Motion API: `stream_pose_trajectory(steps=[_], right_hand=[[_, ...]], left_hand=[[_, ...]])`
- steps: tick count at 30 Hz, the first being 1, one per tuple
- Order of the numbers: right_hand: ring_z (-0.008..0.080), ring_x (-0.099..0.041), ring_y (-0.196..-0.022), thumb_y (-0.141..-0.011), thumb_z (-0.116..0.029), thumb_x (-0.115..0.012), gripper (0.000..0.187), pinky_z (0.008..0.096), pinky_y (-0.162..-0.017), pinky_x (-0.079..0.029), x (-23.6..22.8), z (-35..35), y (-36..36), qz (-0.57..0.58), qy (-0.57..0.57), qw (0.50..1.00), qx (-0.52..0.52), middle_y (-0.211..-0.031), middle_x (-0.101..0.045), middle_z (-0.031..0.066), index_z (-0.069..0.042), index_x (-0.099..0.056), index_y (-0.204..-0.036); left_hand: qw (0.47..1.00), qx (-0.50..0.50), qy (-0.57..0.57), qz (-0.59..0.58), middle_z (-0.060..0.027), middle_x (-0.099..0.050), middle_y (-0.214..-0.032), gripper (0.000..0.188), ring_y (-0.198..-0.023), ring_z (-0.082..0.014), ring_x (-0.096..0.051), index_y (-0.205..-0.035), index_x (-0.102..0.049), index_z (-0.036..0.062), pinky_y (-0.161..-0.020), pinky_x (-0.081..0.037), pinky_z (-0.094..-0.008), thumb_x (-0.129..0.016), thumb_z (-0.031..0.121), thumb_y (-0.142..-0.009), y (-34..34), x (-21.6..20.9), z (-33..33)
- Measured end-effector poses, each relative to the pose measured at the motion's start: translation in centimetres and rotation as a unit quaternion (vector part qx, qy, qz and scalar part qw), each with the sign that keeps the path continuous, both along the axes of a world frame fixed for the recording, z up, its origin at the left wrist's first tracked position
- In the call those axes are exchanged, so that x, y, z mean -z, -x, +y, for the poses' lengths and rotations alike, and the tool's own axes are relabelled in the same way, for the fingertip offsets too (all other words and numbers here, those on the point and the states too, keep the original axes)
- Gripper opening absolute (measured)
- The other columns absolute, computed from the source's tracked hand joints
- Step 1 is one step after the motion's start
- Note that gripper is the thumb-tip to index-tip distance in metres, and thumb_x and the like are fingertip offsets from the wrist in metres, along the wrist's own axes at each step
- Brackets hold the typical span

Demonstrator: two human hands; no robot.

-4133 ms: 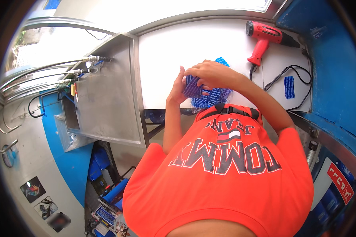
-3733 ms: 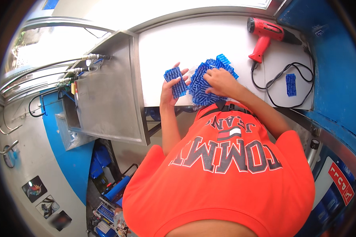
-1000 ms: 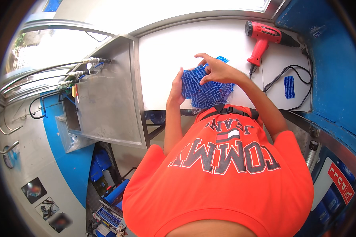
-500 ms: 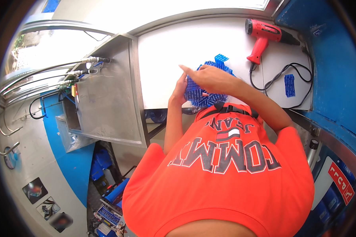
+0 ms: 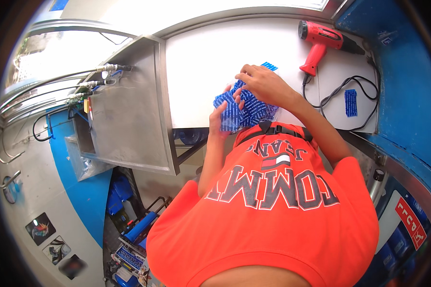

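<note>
A clear bag with a bunch of blue printed plastic sleeves (image 5: 258, 112) rests at the front edge of the white table, close against my waist. My left hand (image 5: 218, 117) holds flat blue sleeves (image 5: 231, 115) at the left side of the bunch, with its fingertips showing over them. From the right, my right hand (image 5: 266, 85) reaches over the bunch. Its fingers are bent at the upper end of the sleeves; what lies between them is partly hidden. One blue sleeve (image 5: 269, 66) sticks out beyond the right hand.
A red heat gun (image 5: 316, 45) lies at the far right of the white table (image 5: 196, 62), its black cord (image 5: 340, 95) looping nearby. A single flat blue sleeve (image 5: 351, 103) lies inside the loop. A metal sink-like basin (image 5: 129, 115) stands left; a blue wall (image 5: 402, 91) bounds the right.
My right hand has drawn back and up from over the left hand, with its fingers now bent at the sleeves. More of the sleeves in my left hand now shows.
</note>
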State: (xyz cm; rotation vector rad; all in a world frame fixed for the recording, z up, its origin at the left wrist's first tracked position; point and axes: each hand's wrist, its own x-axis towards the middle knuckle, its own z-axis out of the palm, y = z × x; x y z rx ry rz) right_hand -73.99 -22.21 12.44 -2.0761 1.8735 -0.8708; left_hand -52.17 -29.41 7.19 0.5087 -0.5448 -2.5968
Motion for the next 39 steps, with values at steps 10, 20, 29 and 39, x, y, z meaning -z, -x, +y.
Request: stream_pose_trajectory(steps=[10, 20, 29, 39], right_hand=[[0.0238, -0.058, -0.108, -0.075, -0.013, -0.076, 0.026, 0.0398, -0.087, -0.048, 6.2, 1.5, -3.3, 0.086, -0.038, 0.993, -0.075, -0.108, -0.063, 0.0073, -0.007, -0.067, -0.098], [0.0352, -0.065, -0.1, -0.081, 0.0, -0.071, 0.021, 0.0433, -0.088, -0.052, 3.0, 0.0, 0.2, -0.173, -0.128, 0.975, -0.055, -0.104, -0.064, 0.0155, -0.002, -0.067, -0.102], [0.0202, -0.07, -0.083, -0.086, -0.011, -0.075, 0.019, 0.0324, -0.076, -0.055, -1.6, -2.1, 1.6, -0.461, -0.103, 0.88, 0.05, -0.09, -0.073, 0.0129, -0.002, -0.07, -0.102], [0.0332, -0.071, -0.089, -0.079, -0.007, -0.076, 0.036, 0.0403, -0.077, -0.056, -3.5, -1.3, 0.4, -0.114, -0.165, 0.976, -0.088, -0.098, -0.072, 0.0187, 0.002, -0.064, -0.111]], left_hand=[[0.982, -0.026, -0.012, -0.189, -0.0235, -0.06, -0.135, 0.051, -0.117, -0.0276, -0.065, -0.146, -0.041, -0.0072, -0.1, -0.054, -0.0382, -0.051, 0.016, -0.102, -2.4, -0.6, 2.4], [0.946, -0.048, 0.148, -0.285, -0.0185, -0.07, -0.107, 0.056, -0.093, -0.0246, -0.07, -0.133, -0.054, -0.007, -0.086, -0.059, -0.0364, -0.038, 0.04, -0.107, -0.9, -1.6, -4.2], [0.974, -0.091, 0.139, -0.154, -0.0173, -0.072, -0.105, 0.069, -0.09, -0.0295, -0.073, -0.123, -0.06, -0.0033, -0.082, -0.061, -0.0411, -0.026, 0.054, -0.107, 4.4, -2.3, -3.5], [0.962, 0.191, 0.08, -0.178, -0.0224, -0.066, -0.118, 0.081, -0.097, -0.0366, -0.072, -0.139, -0.045, -0.002, -0.081, -0.063, -0.0496, -0.026, 0.067, -0.102, 4.4, -3.3, -2.5]])
